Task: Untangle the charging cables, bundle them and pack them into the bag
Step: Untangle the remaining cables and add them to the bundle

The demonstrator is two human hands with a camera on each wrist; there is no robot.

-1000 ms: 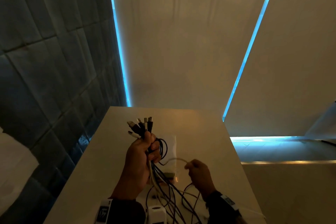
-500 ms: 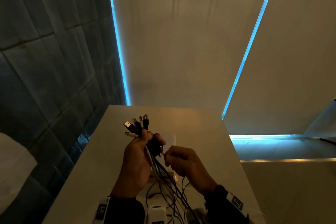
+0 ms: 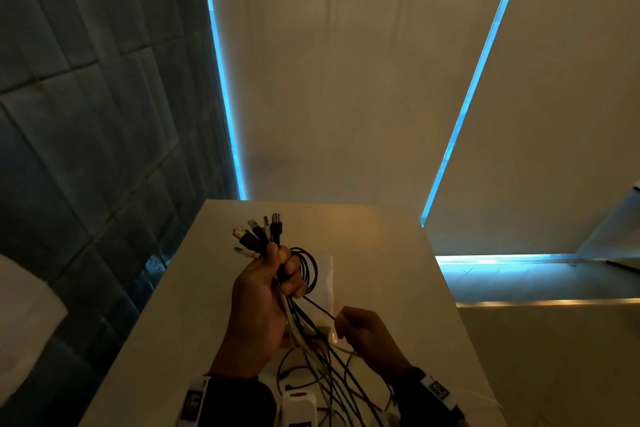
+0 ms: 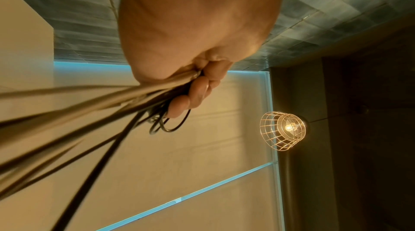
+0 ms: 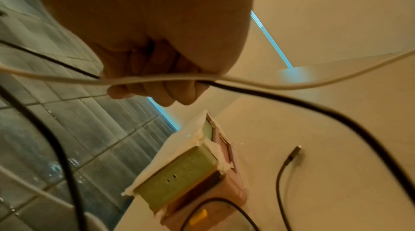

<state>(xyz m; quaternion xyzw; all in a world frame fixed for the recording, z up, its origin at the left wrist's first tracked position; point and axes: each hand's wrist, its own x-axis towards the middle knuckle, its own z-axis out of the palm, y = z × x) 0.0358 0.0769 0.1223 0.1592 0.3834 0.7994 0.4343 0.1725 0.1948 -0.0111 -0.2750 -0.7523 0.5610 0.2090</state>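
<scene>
Left grip [image 3: 266, 291] clutches cables [image 3: 304, 329] mid-table [image 3: 398, 270].

Pale table [image 3: 194, 291], clear bag [image 3: 327, 274], loose black cable [image 5: 283, 167]

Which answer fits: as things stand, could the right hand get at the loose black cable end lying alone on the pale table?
Probably not yet. The right hand already grips a white cable and a black one, though the loose black cable end lies uncovered on the pale table.

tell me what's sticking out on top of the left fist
Several cable plugs fan out above the left hand, black and white, at least one USB. A black loop bulges beside the fingers. How the cables cross inside the fist is covered.
</scene>
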